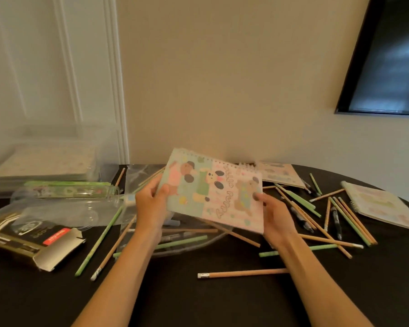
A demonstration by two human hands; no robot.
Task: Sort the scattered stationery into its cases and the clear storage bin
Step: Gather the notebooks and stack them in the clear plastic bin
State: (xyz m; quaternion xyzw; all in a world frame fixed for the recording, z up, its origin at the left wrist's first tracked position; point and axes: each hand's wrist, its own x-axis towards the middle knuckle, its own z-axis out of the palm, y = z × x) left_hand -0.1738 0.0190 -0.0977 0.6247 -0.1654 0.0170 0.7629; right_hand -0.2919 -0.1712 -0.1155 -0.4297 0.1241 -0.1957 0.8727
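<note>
**Notebook in both hands, above the desk**

Grip state: left hand [151, 204] pinches the left edge of the spiral notebook [214, 192], thumb on the cover, fingers behind. Right hand [275, 214] holds the lower right corner the same way. Notebook is lifted clear of the desk [222, 303], tilted, cover toward the camera, spiral binding along the top edge.

Handling, my read:
- Light, thin, semi-stiff. The cover will flex if held by one corner only; an edge pinch near mid-side looks fine.
- Paper cover isn't slippery or fragile. The wire coil can snag on things, so keep fingers off it.
- Should go flat into the clear storage bin [52, 159] at far left; a patterned flat item already lies inside.
- Pencils: light, rigid, they roll. Gathering them in bunches and gripping mid-shaft looks best.

Counts, as far as visible:
- Spiral notebooks: 3. One is in hand, one is on the desk behind it [280, 174], one is at far right [385, 204].
- Pencils: wood-tone and green mixed, roughly twenty-plus. They overlap, so no exact count. One wood-tone pencil [242, 273] lies alone near the front.
- Dark pens: a few among the right pile [335, 220]; number unclear.
- Clear tube case [64, 192]: lying on its side at left, mouth open.
- Opened cardboard box [33, 241]: 1, front left.
- Clear plastic pouch [142, 175]: 1, under the hands, partly hidden.
</note>
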